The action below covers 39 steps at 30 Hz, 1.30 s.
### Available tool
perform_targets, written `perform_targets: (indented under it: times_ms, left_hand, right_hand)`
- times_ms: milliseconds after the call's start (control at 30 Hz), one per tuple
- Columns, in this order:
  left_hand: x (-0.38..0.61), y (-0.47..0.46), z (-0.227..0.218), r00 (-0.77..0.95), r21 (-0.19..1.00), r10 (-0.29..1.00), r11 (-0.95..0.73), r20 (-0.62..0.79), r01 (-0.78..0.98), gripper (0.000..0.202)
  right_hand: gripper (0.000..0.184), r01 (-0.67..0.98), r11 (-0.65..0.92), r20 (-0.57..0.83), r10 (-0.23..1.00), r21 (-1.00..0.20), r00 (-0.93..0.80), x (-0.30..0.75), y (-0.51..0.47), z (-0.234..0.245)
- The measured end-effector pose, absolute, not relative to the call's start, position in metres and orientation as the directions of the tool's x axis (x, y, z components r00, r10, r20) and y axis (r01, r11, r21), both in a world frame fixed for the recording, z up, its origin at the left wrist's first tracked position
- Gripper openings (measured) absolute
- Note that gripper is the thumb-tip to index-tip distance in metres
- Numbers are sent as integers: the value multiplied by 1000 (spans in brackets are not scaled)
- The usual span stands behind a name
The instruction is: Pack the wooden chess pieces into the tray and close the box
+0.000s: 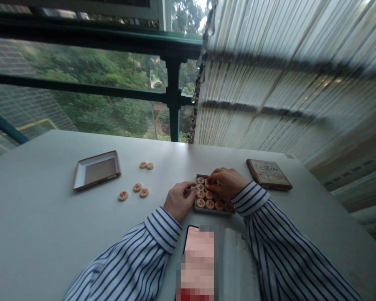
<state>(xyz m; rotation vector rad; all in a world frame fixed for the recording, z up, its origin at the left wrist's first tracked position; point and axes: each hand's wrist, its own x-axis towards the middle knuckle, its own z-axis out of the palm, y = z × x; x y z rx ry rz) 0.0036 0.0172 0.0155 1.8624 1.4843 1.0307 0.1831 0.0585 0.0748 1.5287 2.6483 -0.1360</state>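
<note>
Head view: on the tabletop (pixel 50 234), the open box (pixel 213 212) has its near edge running left to right, long axis unclear; its pale round pieces (pixel 209 204) bear red or dark characters. Left hand (pixel 179 200) curls at the left rim, right hand (pixel 227 182) bends over them; whether either pinches anything, I cannot tell

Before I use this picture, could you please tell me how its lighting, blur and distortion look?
Head view: daylight brightens the table near the window; head view again: the curtain looks stretched and blurred rightward, the box is shaded beneath the right hand, and pixel blocks hide much of the phone.
</note>
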Motion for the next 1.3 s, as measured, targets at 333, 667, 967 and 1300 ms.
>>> perform_targets:
  times_ms: [333,667,967,1300]
  left_hand:
    - [4,18,14,96,799,970,-240,225,551,24]
    - [2,17,13,101,796,965,-256,240,549,24]
    - [3,17,14,96,790,966,-252,240,559,23]
    - [4,17,15,98,794,965,-255,242,551,23]
  right_hand:
    - [27,866,498,-138,856,-34,-498,183,58,76]
    - [26,864,501,-130,854,-48,-503,184,59,77]
    - [25,860,509,-140,849,-46,-510,183,58,78]
    - [26,854,519,-171,839,-33,-516,183,59,77]
